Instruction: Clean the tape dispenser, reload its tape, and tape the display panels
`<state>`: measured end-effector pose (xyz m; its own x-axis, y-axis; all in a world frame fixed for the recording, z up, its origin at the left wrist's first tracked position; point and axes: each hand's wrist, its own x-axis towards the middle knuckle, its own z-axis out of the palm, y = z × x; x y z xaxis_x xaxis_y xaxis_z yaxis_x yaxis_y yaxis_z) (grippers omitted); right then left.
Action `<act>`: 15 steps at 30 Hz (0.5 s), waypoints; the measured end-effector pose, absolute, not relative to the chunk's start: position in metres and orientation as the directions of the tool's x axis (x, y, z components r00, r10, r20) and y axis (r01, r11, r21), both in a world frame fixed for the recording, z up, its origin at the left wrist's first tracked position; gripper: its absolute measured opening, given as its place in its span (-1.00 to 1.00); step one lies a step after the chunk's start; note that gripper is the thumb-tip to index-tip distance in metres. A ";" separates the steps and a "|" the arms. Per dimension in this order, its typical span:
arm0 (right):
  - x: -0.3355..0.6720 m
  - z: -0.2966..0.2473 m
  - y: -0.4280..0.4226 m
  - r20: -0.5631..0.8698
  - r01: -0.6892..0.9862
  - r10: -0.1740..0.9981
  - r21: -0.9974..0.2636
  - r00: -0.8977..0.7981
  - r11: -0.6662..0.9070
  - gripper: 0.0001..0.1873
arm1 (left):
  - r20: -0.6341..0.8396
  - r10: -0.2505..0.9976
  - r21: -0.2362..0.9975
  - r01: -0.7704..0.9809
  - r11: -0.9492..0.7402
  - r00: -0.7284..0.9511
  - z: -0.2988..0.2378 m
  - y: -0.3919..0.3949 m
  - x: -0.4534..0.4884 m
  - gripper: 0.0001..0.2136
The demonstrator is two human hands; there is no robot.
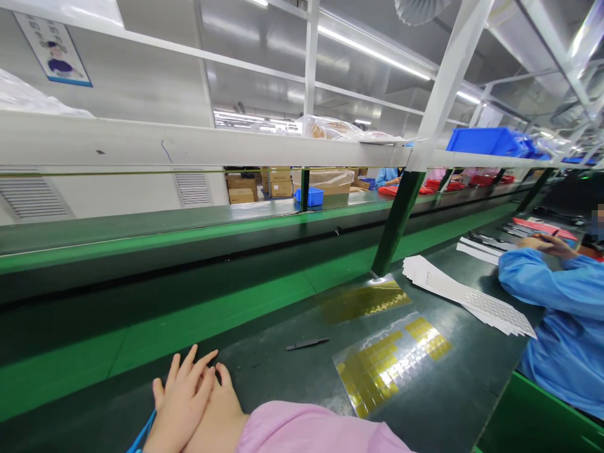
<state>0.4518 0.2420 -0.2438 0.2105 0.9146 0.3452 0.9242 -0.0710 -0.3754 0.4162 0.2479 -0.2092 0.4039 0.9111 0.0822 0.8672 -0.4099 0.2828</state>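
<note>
Tweezers [306,344] lengthwise left-right, tip pointing right.

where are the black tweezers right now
In the head view the black tweezers lie flat on the dark bench mat, right of the person's stacked hands and just left of the yellow sticker sheet.

The dark green bench [283,371] carries two yellow sticker sheets [391,365], black tweezers [306,344] and white sheets [472,299].
</note>
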 end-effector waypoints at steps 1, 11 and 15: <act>0.450 -0.243 0.244 0.339 0.919 0.911 -0.382 0.235 -0.096 -0.49 | 0.082 0.910 0.286 0.865 -0.413 0.407 -0.210 0.248 0.416 -0.53; 0.471 -0.231 0.217 0.338 0.942 0.937 -0.333 0.085 0.034 -0.46 | 0.089 0.909 0.302 0.859 -0.414 0.407 -0.209 0.248 0.415 -0.51; 0.471 -0.229 0.217 0.338 0.942 0.936 -0.335 0.094 0.026 -0.44 | 0.088 0.907 0.285 0.862 -0.419 0.412 -0.207 0.248 0.416 -0.51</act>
